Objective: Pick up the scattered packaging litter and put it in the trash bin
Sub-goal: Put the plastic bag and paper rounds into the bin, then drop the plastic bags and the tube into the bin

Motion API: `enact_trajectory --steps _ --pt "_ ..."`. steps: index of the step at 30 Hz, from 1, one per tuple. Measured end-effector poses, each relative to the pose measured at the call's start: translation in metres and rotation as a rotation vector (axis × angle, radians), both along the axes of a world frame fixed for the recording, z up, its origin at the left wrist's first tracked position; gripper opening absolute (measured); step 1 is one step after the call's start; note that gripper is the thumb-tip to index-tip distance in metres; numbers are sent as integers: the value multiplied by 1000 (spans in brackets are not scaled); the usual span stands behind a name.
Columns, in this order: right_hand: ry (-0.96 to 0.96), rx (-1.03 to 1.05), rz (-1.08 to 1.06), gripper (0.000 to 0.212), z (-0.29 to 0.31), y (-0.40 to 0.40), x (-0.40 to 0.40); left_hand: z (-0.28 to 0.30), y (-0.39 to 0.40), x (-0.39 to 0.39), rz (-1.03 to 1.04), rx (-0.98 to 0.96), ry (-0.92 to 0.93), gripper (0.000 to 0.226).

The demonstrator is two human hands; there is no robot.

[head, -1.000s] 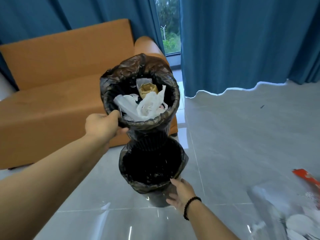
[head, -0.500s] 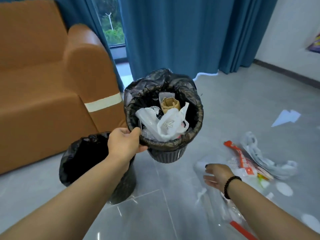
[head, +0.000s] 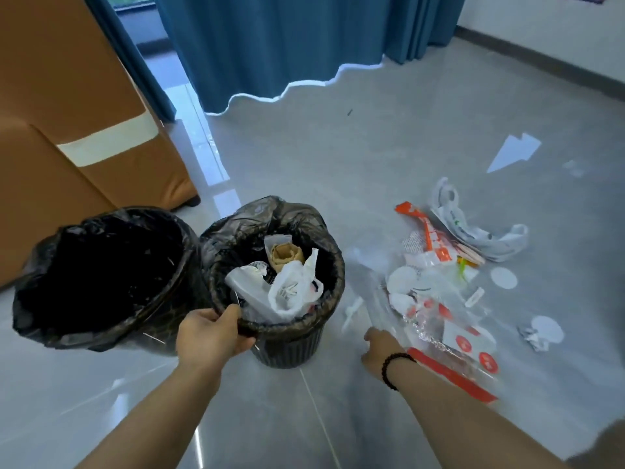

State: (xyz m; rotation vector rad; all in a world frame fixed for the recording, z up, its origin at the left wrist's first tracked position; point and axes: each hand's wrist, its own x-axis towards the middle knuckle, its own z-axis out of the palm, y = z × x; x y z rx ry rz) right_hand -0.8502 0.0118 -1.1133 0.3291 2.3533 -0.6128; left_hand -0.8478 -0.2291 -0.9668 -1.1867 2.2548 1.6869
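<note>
A dark ribbed trash bin (head: 291, 348) with a black liner stands on the floor, holding white plastic bags and a brown paper roll. My left hand (head: 213, 336) grips its near rim. A second bin (head: 44, 265), with only a black liner in it, stands touching it on the left. To the right lies the litter: a clear plastic bag with red dots (head: 443, 323), an orange-and-white wrapper (head: 434, 240), a white plastic bag (head: 473, 231) and white round discs (head: 504, 277). My right hand (head: 382, 346) is low at the clear bag's near edge; its fingers are blurred.
An orange sofa (head: 67, 113) stands at the left behind the bins. Blue curtains (head: 270, 45) hang at the back. A white paper scrap (head: 514, 150) lies farther off on the grey tiles, and a crumpled piece (head: 532, 336) lies at the right.
My left hand lowered the filled bin from the air onto the floor beside the other bin. My right hand went down and right to the clear bag. The view swung right and downward.
</note>
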Motion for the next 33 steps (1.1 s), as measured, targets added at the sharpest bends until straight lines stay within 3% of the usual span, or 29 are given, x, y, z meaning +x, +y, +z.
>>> enact_trajectory --steps 5,10,14,18,22,26,28,30,33 --pt "-3 97 228 72 -30 -13 14 -11 -7 10 18 68 -6 14" --pt "-124 233 255 91 -49 -21 25 -15 -6 12 5 191 -23 22" --pt "-69 358 290 75 -37 -21 24 -8 -9 13 -78 277 -106 21" --pt "81 350 202 34 4 -8 5 5 -16 19 -157 300 -175 39" --pt "279 344 70 25 70 9 -23 29 -13 20 -177 281 -170 53" --pt "455 222 -135 22 147 21 -38 49 -2 19 -226 220 -96 80" --pt "598 82 -258 19 183 22 -32 58 3 18 -249 149 2 58" --pt "690 -201 -444 23 213 18 -15 64 9 15 -308 135 92 30" --pt "604 -697 -712 32 239 9 0 73 21 5 -411 245 194 15"
